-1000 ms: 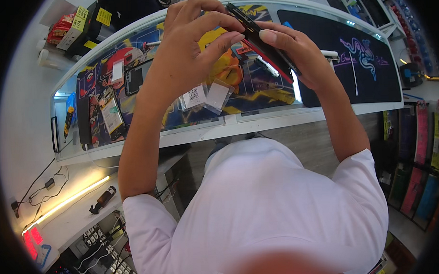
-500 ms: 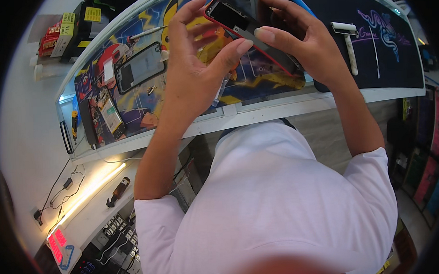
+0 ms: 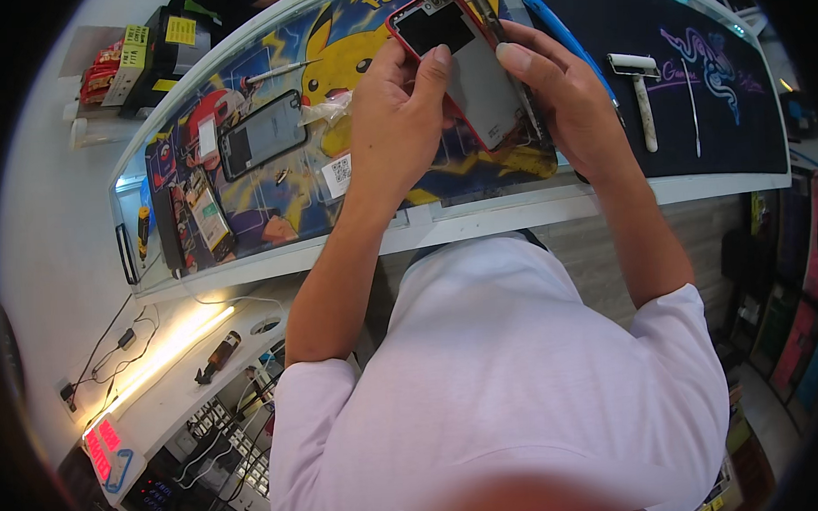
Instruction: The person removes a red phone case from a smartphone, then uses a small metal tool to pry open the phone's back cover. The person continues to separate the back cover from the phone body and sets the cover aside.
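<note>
Red-rimmed phone shell (image 3: 482, 77) is in your left hand (image 3: 394, 134), over the patterned mat (image 3: 447, 184) on the counter (image 3: 471, 219), with its grey inner face and a black patch turned up toward you. Your left fingers grasp it along its left long edge, the thumb pressed on the inner face beside the black patch; how the other fingers sit underneath is hidden. Its long axis slants from the far left down to the near right, so the end with the round camera holes points away from you and the plain end toward your body. Your right hand (image 3: 589, 114) grips a thin dark panel (image 3: 485, 11), thumb on the near side, seen almost edge-on along the shell's right long edge. Panel and shell run roughly side by side there, and whether they touch or are joined you cannot tell from this angle. The shell lies just beyond and to the right of your left wrist, and to the left of your right fingers. Your left hand is the nearer one, being on it, while your right meets only the panel. Beyond your right hand lies a blue stick (image 3: 566, 41), with a white roller (image 3: 645, 112) farther right.
</note>
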Demonstrator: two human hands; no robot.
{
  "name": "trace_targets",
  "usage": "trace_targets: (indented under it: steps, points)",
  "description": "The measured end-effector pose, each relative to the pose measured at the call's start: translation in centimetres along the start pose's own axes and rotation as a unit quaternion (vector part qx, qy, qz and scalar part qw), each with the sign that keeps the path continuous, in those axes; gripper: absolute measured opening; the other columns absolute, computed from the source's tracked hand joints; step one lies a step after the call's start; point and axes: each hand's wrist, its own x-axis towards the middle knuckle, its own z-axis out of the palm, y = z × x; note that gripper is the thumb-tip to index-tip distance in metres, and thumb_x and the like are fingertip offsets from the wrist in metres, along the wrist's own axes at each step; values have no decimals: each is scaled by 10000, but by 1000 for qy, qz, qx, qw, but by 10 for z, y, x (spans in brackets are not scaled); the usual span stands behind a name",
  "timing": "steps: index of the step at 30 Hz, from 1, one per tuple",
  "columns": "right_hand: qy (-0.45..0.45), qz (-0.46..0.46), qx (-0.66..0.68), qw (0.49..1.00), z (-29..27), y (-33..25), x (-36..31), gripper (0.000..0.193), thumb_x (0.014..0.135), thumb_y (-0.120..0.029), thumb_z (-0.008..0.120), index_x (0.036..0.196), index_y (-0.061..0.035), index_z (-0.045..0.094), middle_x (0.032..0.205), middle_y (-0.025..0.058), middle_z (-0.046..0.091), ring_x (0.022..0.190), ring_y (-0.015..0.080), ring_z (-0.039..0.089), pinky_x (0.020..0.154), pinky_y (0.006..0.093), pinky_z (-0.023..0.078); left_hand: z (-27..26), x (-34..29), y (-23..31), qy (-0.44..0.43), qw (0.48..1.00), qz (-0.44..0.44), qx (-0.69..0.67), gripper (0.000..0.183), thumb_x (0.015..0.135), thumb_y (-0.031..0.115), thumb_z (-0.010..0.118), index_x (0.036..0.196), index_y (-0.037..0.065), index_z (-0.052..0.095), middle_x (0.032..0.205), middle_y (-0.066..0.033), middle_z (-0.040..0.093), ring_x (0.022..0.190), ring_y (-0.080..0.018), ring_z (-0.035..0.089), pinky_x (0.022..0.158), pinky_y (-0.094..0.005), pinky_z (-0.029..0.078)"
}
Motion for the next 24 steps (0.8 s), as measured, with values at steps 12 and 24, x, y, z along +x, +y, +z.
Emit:
trace_targets:
  steps: [12,24]
  points:
    - [0,25,393,919,-29,-1,-4,705,1091,-528,329,1536,12,416,1502,231,526,1410,301,513,1183,421,421,13,29,7,-54,997,19,44,341,1058,323,592,1204,19,645,971,-64,726,800,-110,665,729,-289,554]
    - [92,-48,372,923,-63,-1,-20,611,1129,-464,319,1491,17,421,1424,235,568,1305,327,596,1072,437,535,51,37,-12,-143,988,-24,-58,495,1015,119,640,1461,-10,468,1325,-137,645,1160,-163,638,1001,-310,525]
